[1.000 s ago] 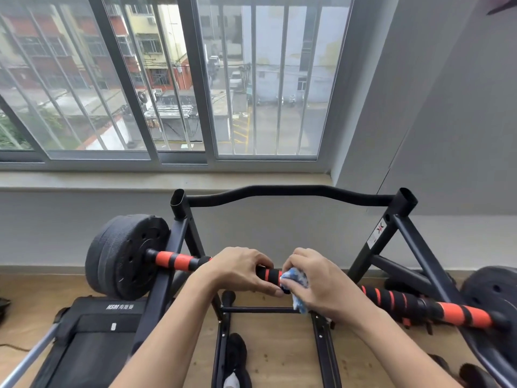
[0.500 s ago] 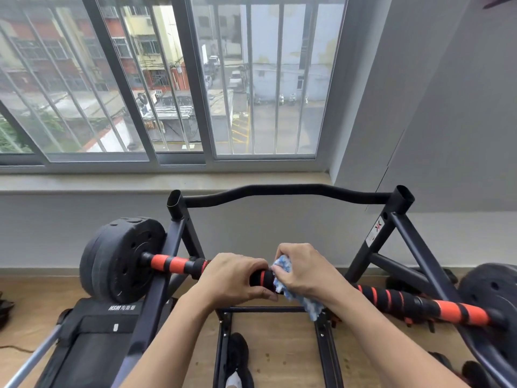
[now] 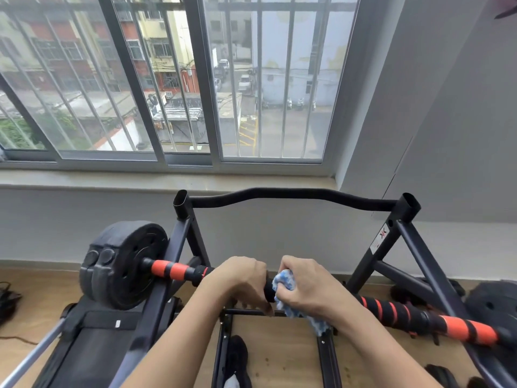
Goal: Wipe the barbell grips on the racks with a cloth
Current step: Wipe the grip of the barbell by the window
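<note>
Right hand (image 3: 307, 287): fingers (image 3: 288, 266) curled down over the blue-and-white cloth (image 3: 285, 284), pinching it round the barbell (image 3: 391, 310) so the fabric wraps the shaft rather than lying flat on it; loose tail of cloth hangs below the wrist. Judged purpose: full-circumference contact for wiping

Left hand (image 3: 240, 278): fingers curled over the bar just beside the cloth, thumb side toward it, fingertips hidden under the shaft. Judged purpose: steady the bar so it does not roll or slide in its cradles while the other hand rubs

Bar lies across the black rack (image 3: 293, 196), tilted slightly, right end lower and nearer the camera. Orange-and-black foam grip (image 3: 173, 270) on the left, between hand and weight plate (image 3: 126, 264); striped grip on the right runs toward the second plate at frame edge. Cloth sits on the centre section, between the two grips

Wooden floor (image 3: 279, 359) below; treadmill deck (image 3: 84, 345) lower left; barred window (image 3: 195, 79) behind the rack
</note>
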### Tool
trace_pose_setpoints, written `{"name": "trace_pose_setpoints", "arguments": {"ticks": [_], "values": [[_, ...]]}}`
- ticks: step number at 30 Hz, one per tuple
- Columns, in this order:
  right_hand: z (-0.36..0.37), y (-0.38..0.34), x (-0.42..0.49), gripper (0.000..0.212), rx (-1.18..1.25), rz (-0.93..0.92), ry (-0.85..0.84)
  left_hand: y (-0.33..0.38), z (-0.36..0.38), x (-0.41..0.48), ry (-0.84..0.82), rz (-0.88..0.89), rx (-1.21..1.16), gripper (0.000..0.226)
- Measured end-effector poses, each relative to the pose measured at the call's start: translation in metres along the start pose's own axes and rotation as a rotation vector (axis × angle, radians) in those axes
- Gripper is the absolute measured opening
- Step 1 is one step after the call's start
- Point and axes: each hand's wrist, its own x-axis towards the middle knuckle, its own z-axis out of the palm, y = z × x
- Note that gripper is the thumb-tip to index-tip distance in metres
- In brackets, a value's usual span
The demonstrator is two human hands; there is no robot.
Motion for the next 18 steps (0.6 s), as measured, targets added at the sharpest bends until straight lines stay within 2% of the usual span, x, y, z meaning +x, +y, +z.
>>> {"name": "trace_pose_setpoints", "arguments": {"ticks": [3, 4, 7, 11, 14, 18], "values": [[0.004, 0.003, 0.003, 0.016, 0.08, 0.025, 0.031, -0.003, 0.02, -0.006, 0.392, 0.035, 0.136, 0.039], [0.006, 0.003, 0.005, 0.016, 0.086, 0.033, 0.039, -0.002, 0.025, -0.008, 0.474, 0.048, 0.153, 0.037], [0.006, 0.003, 0.01, 0.013, 0.104, 0.055, 0.024, 0.001, 0.035, -0.011, 0.577, 0.045, 0.188, 0.033], [0.004, 0.003, 0.018, 0.011, 0.07, 0.094, -0.063, 0.005, 0.052, -0.017, 0.632, 0.017, 0.177, 0.019], [0.004, 0.003, 0.015, 0.012, 0.083, 0.108, -0.092, 0.008, 0.059, -0.022, 0.62, 0.015, 0.15, 0.018], [0.003, 0.001, 0.005, 0.013, 0.085, 0.074, -0.114, 0.003, 0.033, -0.027, 0.377, 0.032, 0.096, 0.04]]}}
